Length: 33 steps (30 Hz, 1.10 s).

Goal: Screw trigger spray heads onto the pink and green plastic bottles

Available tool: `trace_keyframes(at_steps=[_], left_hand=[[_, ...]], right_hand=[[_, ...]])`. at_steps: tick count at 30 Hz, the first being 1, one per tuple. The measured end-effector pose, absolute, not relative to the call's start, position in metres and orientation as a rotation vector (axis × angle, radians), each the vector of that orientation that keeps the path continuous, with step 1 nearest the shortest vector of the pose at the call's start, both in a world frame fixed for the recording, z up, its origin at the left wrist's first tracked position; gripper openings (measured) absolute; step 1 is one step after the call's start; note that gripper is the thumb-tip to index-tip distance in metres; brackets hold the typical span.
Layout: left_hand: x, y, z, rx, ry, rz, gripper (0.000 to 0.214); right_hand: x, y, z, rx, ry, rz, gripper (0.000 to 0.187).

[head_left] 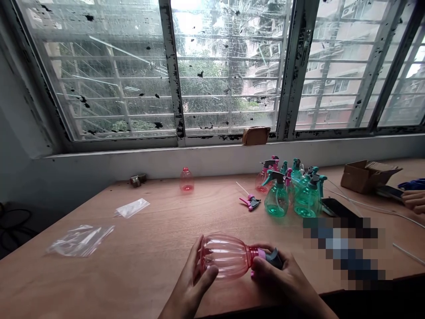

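Above the near part of the table, a clear red spray bottle [227, 257] lies on its side between my hands. Around its base, at the left end, my left hand [195, 274] is closed, with the thumb along the near side. My right hand [277, 270] grips the pink and grey spray head [270, 258] at the bottle's neck, thumb on the pink collar. Part of the trigger is hidden by my fingers. Further back lies a loose pink and grey spray head [251, 202] with a thin tube.
Several green spray bottles [276, 201] and red ones cluster right of centre. A headless red bottle [186, 180] stands near the wall. Plastic bags [81, 240] lie left. Right are a phone [341, 210], a cardboard box [363, 177], cables and another person's hand [415, 200].
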<state>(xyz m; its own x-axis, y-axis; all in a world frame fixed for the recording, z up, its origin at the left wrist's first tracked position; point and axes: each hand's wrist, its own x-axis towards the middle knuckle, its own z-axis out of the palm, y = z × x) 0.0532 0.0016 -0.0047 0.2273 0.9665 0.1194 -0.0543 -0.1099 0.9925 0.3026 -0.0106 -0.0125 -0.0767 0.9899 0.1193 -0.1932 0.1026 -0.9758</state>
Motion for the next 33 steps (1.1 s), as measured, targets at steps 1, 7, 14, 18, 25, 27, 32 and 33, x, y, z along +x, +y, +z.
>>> trace_keyframes(at_steps=[1,7,14,18,25,27,32,33], left_hand=[[0.053,0.003,-0.005,1.341,0.946,1.131,0.082],[0.054,0.008,-0.014,1.383,0.823,1.145,0.088],[0.054,0.006,-0.014,1.339,0.783,1.129,0.096],[0.051,0.009,-0.016,1.295,0.846,1.09,0.091],[0.054,0.007,-0.017,1.461,0.809,1.166,0.095],[0.054,0.006,-0.015,1.408,0.802,1.157,0.097],[0.053,0.007,-0.008,1.298,0.809,1.123,0.091],[0.053,0.007,-0.008,1.302,0.809,1.101,0.088]], right_hand=[[0.302,-0.011,-0.012,-0.945,-1.187,1.275,0.034],[0.302,-0.011,-0.009,-0.959,-1.247,1.208,0.033],[0.302,-0.011,-0.012,-0.935,-1.201,1.251,0.034],[0.302,-0.011,-0.013,-0.955,-1.221,1.226,0.035],[0.3,-0.009,-0.012,-0.945,-1.188,1.217,0.038],[0.3,-0.01,-0.012,-0.959,-1.202,1.209,0.037],[0.301,-0.009,-0.014,-0.987,-1.219,1.191,0.04],[0.301,-0.009,-0.014,-0.986,-1.22,1.186,0.039]])
